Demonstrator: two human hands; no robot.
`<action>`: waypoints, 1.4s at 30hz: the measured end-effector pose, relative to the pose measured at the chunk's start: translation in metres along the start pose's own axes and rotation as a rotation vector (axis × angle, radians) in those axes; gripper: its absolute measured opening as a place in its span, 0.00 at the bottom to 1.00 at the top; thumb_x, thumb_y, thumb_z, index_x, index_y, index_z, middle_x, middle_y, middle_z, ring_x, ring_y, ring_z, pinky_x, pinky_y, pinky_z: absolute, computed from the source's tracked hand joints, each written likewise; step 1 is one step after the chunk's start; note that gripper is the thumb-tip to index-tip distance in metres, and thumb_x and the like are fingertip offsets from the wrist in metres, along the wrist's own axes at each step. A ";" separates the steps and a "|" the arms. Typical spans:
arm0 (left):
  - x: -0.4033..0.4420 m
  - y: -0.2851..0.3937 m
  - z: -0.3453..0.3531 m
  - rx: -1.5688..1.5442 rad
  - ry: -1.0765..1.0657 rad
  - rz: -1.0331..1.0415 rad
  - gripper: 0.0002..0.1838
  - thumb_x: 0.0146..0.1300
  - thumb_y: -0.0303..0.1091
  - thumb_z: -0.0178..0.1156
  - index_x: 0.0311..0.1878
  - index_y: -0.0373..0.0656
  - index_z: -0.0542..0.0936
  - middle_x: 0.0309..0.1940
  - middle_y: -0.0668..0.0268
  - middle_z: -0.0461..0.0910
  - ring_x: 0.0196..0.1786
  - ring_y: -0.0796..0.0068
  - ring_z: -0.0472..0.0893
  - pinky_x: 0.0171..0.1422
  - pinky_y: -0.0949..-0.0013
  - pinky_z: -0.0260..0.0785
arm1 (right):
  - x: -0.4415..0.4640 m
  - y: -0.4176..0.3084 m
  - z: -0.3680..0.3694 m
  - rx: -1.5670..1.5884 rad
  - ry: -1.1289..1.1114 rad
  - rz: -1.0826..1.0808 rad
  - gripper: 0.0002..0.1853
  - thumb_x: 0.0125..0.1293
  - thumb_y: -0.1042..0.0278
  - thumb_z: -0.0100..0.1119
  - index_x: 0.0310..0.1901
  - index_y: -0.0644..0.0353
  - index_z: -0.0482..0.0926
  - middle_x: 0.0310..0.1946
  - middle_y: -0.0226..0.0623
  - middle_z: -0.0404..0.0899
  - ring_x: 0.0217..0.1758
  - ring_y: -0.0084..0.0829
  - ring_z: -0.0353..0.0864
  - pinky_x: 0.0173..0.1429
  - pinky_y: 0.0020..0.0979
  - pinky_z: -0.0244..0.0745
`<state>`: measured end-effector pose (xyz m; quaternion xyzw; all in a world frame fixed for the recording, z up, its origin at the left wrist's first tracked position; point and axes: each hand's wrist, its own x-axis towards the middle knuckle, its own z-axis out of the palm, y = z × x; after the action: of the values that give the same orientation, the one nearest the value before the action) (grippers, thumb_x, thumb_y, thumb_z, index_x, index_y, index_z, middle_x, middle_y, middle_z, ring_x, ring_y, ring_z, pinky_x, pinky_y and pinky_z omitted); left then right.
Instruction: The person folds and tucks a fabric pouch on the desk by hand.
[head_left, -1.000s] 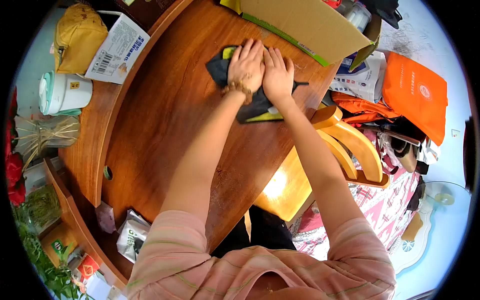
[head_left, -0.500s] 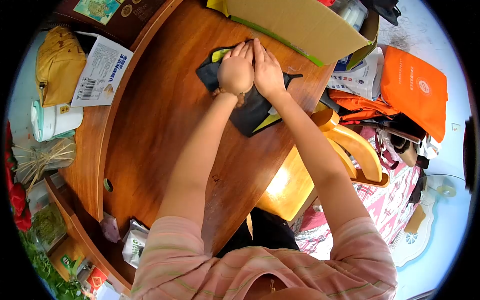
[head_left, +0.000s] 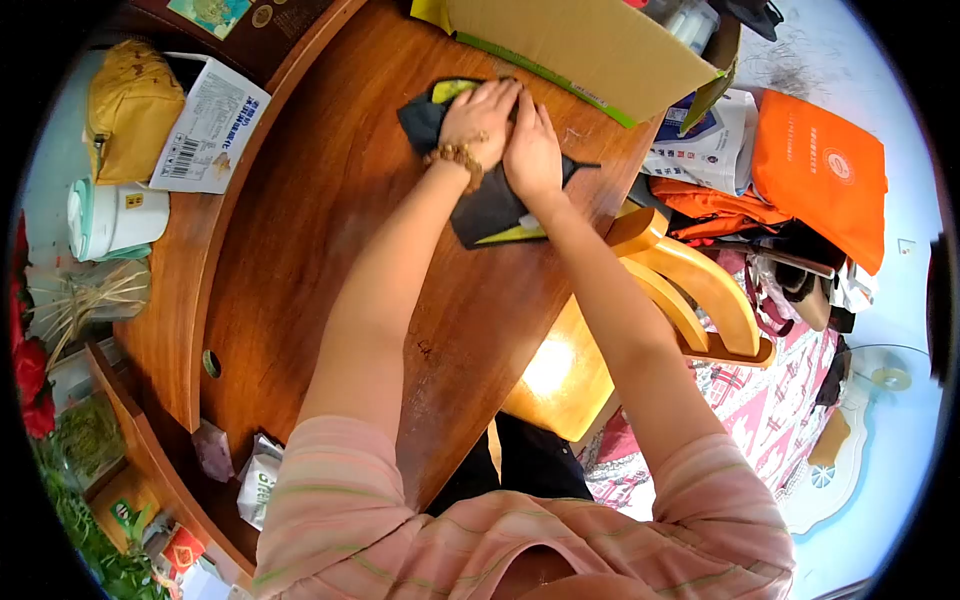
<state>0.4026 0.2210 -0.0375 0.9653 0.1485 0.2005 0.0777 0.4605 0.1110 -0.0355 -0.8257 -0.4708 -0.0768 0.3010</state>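
A dark grey cloth [head_left: 482, 212] with yellow-green parts along its edges lies rumpled on the brown wooden table [head_left: 300, 290]. My left hand [head_left: 482, 128] rests flat on its upper part, fingers stretched out and pointing away from me. A beaded bracelet [head_left: 462, 158] circles that wrist. Close beside it, my right hand [head_left: 533, 158] also presses down on the cloth with straight fingers. The fingertips of both hands nearly meet, and the cloth beneath them is hidden.
A cardboard box [head_left: 560, 50] stands just beyond the hands. To the right are a wooden chair [head_left: 690, 290] and an orange bag [head_left: 820, 180]. Along the left, a raised shelf carries a yellow pouch [head_left: 135, 110], a white printed carton [head_left: 210, 125] and a white-and-green container [head_left: 120, 220].
Both hands and the cloth have shifted slightly away from me across the table. My left hand, rounded and blurred before, now shows flat fingers. The whole view has moved a little.
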 end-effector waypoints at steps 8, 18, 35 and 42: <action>-0.006 0.009 -0.007 0.041 -0.051 -0.153 0.31 0.69 0.37 0.51 0.74 0.39 0.62 0.70 0.61 0.70 0.75 0.64 0.63 0.76 0.61 0.54 | 0.004 -0.001 -0.002 0.071 -0.054 0.030 0.27 0.73 0.66 0.45 0.68 0.75 0.59 0.62 0.59 0.74 0.65 0.49 0.74 0.79 0.41 0.57; 0.021 -0.011 0.015 0.097 0.049 -0.144 0.29 0.70 0.38 0.50 0.74 0.43 0.65 0.71 0.64 0.69 0.75 0.67 0.62 0.75 0.61 0.53 | 0.034 0.014 0.019 -0.014 0.056 0.019 0.26 0.72 0.67 0.43 0.67 0.73 0.61 0.57 0.57 0.78 0.64 0.48 0.76 0.80 0.38 0.55; -0.083 0.095 -0.027 -0.171 -0.155 0.196 0.28 0.71 0.40 0.49 0.72 0.41 0.67 0.71 0.63 0.70 0.75 0.65 0.65 0.77 0.61 0.54 | -0.139 -0.034 -0.061 0.107 0.045 0.317 0.31 0.69 0.72 0.50 0.72 0.70 0.56 0.67 0.56 0.69 0.70 0.60 0.66 0.77 0.48 0.57; -0.068 0.100 -0.018 -0.093 -0.091 0.094 0.31 0.70 0.41 0.50 0.74 0.40 0.64 0.70 0.63 0.71 0.74 0.67 0.65 0.76 0.63 0.55 | -0.121 -0.018 -0.061 0.065 0.075 0.253 0.30 0.68 0.72 0.49 0.70 0.73 0.57 0.63 0.59 0.72 0.66 0.50 0.73 0.80 0.51 0.49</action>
<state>0.3617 0.1069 -0.0253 0.9746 0.0898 0.1667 0.1194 0.3896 -0.0053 -0.0279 -0.8649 -0.3536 -0.0535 0.3521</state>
